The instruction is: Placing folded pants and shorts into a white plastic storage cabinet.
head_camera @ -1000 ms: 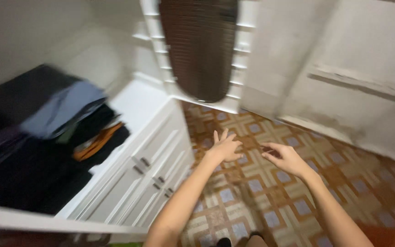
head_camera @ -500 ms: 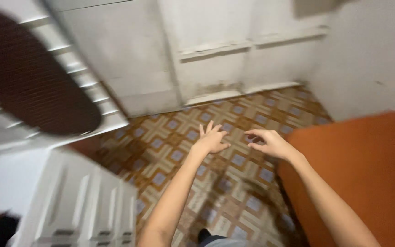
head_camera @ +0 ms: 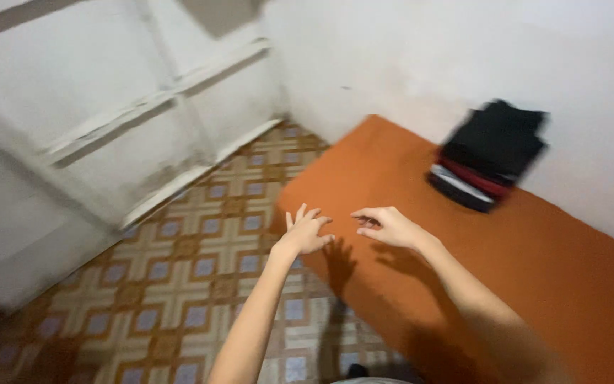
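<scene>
Left hand (head_camera: 305, 231): empty, fingers spread and loose, held in the air over the near corner of the bed, touching nothing.
Right hand (head_camera: 386, 226): empty too, palm down, fingers half curled with the thumb tucked toward them; it grasps nothing and hangs above the bed's surface.
Hands together: side by side, just apart, both arms stretched forward from the lower edge of the view.
Shadows: dark shapes of the two arms fall on the orange cover right below and behind the hands.
Bed (head_camera: 534, 270): a flat orange surface filling the right half of the view, its corner pointing toward the door, its far side against the wall.
Clothes (head_camera: 490, 156): a folded stack, black on top with red and white layers under it, lying on the bed's far edge beside the wall, well apart from both hands; blurred, so single pieces cannot be told.
Floor (head_camera: 179, 270): tiles in a brown, cream and pale blue pattern, left of the bed and under the left forearm.
Door (head_camera: 108, 107): white, panelled, worn near its foot, standing left of the bed.
Wall (head_camera: 428, 64): plain white, behind the bed.
</scene>
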